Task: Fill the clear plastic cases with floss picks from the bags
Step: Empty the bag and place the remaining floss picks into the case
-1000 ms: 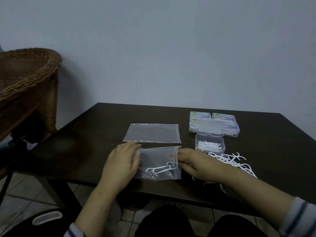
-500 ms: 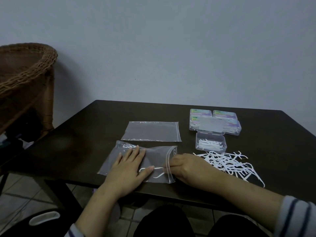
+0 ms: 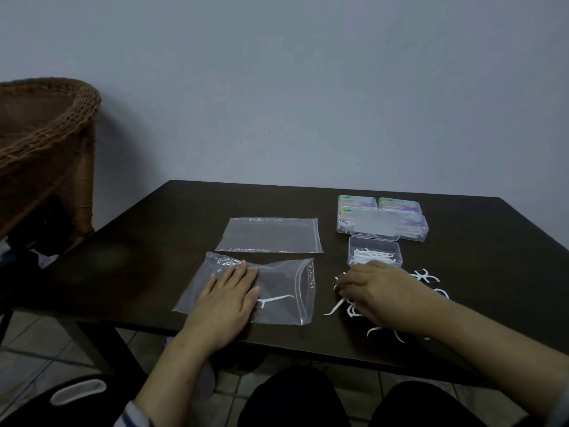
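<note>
Left hand (image 3: 227, 298) flat, fingers straight, pressing near bag (image 3: 277, 291) on table (image 3: 138, 266), one floss pick (image 3: 275, 300) inside; right hand (image 3: 374, 289) curled over loose picks (image 3: 426, 275) before open case (image 3: 374, 251), grip hidden. Flat bag (image 3: 271, 235) behind; closed cases (image 3: 381, 215) beyond

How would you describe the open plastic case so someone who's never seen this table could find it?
On the dark table, look to the far right, where closed clear cases sit in a cluster. The open case sits just in front of them, by the right hand. Its lid is flipped back, showing white floss picks.
</note>
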